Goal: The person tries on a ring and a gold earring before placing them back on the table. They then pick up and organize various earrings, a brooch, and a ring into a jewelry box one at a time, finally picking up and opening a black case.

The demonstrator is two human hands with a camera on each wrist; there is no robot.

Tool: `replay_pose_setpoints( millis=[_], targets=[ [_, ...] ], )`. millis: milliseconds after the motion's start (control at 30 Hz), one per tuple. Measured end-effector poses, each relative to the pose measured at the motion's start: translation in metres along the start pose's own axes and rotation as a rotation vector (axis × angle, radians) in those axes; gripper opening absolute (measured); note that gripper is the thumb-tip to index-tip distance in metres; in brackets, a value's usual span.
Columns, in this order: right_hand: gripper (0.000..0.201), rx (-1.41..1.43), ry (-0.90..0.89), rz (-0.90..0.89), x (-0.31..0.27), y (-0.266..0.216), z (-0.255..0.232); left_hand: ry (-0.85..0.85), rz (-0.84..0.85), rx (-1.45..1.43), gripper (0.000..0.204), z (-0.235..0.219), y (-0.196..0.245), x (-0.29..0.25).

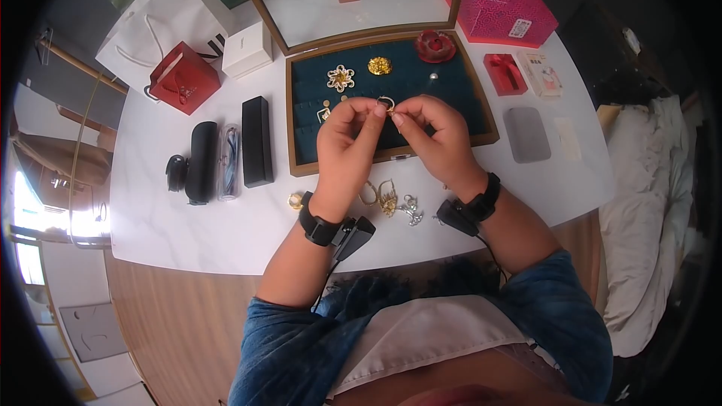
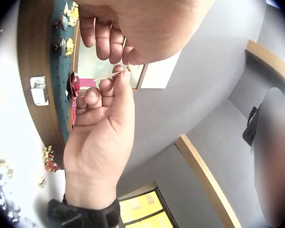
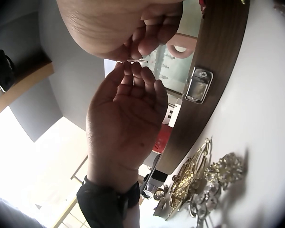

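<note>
Over the jewelry box, a slim gold hoop earring is held up between both hands. My left hand pinches one side of it between thumb and forefinger. The right hand pinches the other side with its thumb and fingertips. Edge-on in the left wrist view, the earring shows a row of small textured dots. On the box's dark green lining lie a white flower brooch, a gold brooch, a red flower and a pearl piece.
Gold earrings and a silver piece lie before the box, a gold ring to their left. Black cases and a red bag stand left. A grey case and pink box are right. The glass lid stands raised.
</note>
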State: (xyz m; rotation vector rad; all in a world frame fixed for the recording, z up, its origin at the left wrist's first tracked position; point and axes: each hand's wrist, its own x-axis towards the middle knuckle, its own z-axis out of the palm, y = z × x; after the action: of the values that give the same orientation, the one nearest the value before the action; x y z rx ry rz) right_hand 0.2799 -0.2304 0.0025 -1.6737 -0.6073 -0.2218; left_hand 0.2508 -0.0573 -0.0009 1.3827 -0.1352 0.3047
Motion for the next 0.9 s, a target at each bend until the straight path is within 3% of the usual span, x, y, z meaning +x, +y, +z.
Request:
replay_pose_setpoints(
  millis=[900],
  targets=[
    [0.007,-0.009,-0.004,-0.011,0.0,-0.0024,-0.0004,-0.016,-0.022,0.036,0.014,-0.0013,0.0,0.0005]
  ],
)
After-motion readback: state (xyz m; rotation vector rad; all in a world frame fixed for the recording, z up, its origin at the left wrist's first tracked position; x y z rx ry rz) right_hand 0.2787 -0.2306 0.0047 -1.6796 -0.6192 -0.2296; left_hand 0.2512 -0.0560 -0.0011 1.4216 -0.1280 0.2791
